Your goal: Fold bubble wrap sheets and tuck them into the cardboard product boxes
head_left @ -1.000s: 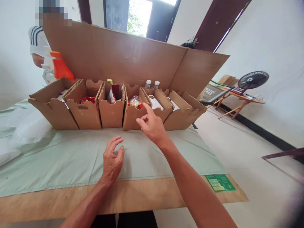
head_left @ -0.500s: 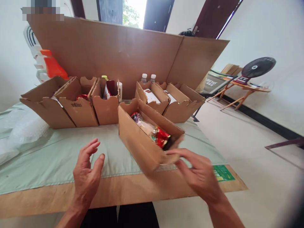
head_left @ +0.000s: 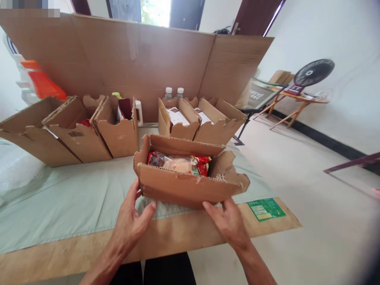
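Note:
An open cardboard box (head_left: 184,188) sits sideways in front of me at the near side of the table. Inside it lies a clear bread packet with red ends (head_left: 179,163). My left hand (head_left: 133,217) is at the box's left end, fingers against the end wall and thumb by the lower front edge. At the lower right of the same box is my right hand (head_left: 227,221), its thumb on the front and its other fingers partly hidden beneath. Whether the box rests fully on the cloth I cannot tell.
Behind stand several cardboard boxes, a left group (head_left: 118,138) and a right pair (head_left: 218,130). A tall cardboard screen (head_left: 148,59) rises at the back, with two capped bottles (head_left: 168,93) before it. Bubble wrap (head_left: 23,174) lies left; a green label (head_left: 266,209) marks the right corner.
The box has swung from pointing away from me to lying sideways. My left hand has come onto its left end; my right hand has shifted from its end wall to the lower front. The view has shifted.

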Demonstrator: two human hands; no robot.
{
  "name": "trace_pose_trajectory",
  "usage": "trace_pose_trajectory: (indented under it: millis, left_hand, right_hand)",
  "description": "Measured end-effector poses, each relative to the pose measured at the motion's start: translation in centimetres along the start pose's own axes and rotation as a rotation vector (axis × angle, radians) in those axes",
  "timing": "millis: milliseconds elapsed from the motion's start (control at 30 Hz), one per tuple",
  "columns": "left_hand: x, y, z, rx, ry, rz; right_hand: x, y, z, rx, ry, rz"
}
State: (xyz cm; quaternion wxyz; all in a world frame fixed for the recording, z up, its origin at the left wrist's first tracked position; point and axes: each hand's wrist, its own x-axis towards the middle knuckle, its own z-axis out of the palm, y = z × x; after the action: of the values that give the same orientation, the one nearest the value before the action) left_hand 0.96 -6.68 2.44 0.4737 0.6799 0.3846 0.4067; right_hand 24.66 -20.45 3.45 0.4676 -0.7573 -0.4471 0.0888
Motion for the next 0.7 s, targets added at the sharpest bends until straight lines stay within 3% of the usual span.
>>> trace_pose_trajectory:
  millis: [100, 233, 433, 700]
  left_hand:
    - [0.4, -0.2, -0.2, -0.019, 0.082, 0.026]
    - [1.9, -2.0, -0.5, 0.008, 0.028, 0.018]
    - [1.8, -5.5, -0.1, 0.068, 0.045, -0.058]
    - [-0.3, -6.4, 0.4, 0.117, 0.173, -0.134]
  right_hand:
    - [4.5, -0.3, 1.3, 0.087, -0.063, -0.057]
    - [8.4, 0.5, 3.2, 0.224, -0.114, -0.062]
    - [7.7, 2.5, 4.5, 0.21, -0.162, -0.015]
    - [6.4, 2.9, 4.5, 0.052, -0.003, 0.041]
